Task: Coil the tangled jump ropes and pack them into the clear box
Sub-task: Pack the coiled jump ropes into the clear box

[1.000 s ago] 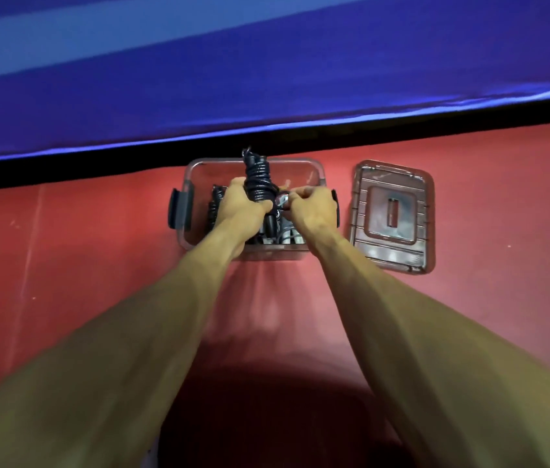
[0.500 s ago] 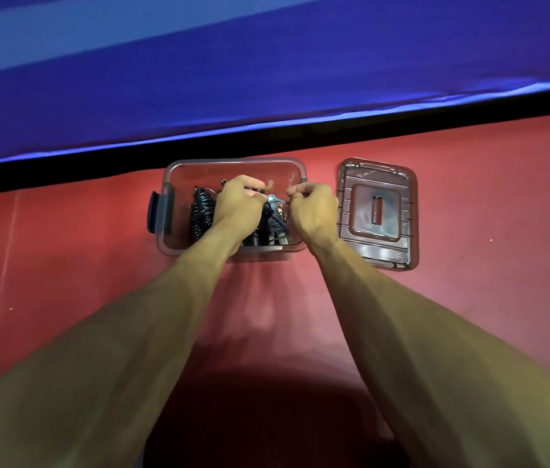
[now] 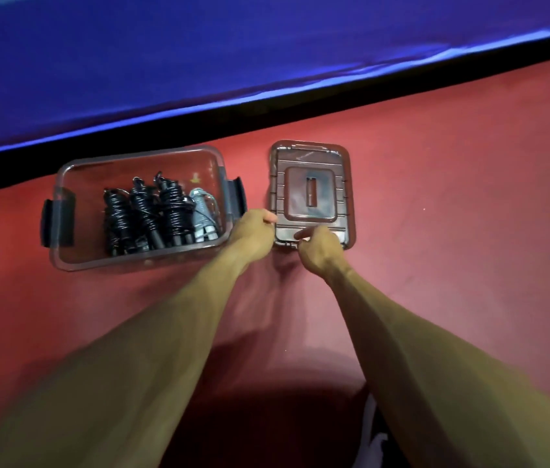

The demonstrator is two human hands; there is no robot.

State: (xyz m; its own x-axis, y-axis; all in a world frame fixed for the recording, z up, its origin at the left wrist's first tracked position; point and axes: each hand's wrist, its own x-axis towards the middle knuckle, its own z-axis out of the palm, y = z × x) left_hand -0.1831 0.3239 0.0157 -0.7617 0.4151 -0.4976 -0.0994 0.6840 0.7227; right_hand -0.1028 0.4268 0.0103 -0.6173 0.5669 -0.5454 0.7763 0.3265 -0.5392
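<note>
Ropes [image 3: 155,216] sitting coiled inside clear box [image 3: 64,170] already, looking pretty much packed. Left hand [image 3: 254,228] and right hand [image 3: 317,244] both curling fingers onto lid [image 3: 310,194] edge, probably closing up next.

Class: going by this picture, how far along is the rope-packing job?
Done: four coiled ropes lie side by side in the clear box. In hand: the left hand and right hand are at the lid on the floor. Left: fitting the lid, perhaps.
</note>
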